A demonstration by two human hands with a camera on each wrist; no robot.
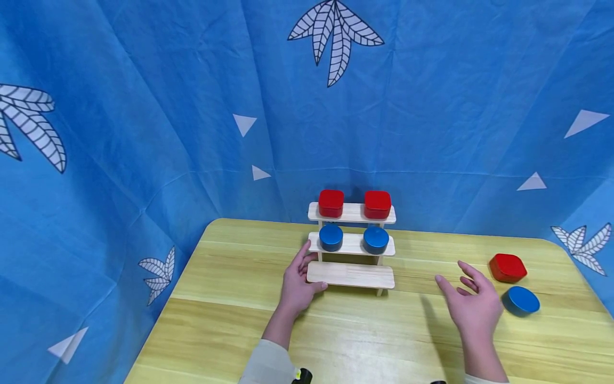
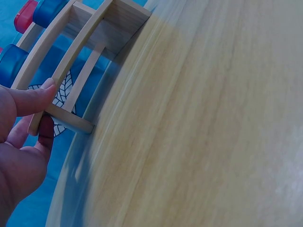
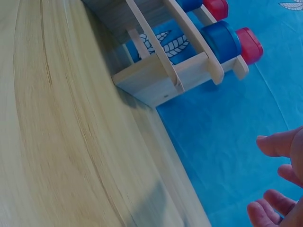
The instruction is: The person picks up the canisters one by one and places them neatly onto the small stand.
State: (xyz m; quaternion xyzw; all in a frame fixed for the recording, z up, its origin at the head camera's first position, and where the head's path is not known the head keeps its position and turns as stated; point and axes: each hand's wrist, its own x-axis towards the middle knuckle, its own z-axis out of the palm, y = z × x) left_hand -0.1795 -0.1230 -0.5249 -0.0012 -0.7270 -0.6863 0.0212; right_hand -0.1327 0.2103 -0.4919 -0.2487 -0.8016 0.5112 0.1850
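A three-tier wooden stand is at the back of the table. Two red square boxes, a left one and a right one, sit on its top tier. On the middle tier are two round blue boxes, one left and one right. My left hand grips the left end of the lowest board, thumb on one face and fingers behind it in the left wrist view. My right hand hovers right of the stand, fingers loosely bent and holding nothing.
At the right of the table, another red square box and another round blue box lie close beside my right hand. A blue curtain with leaf prints hangs behind the table and along its left side.
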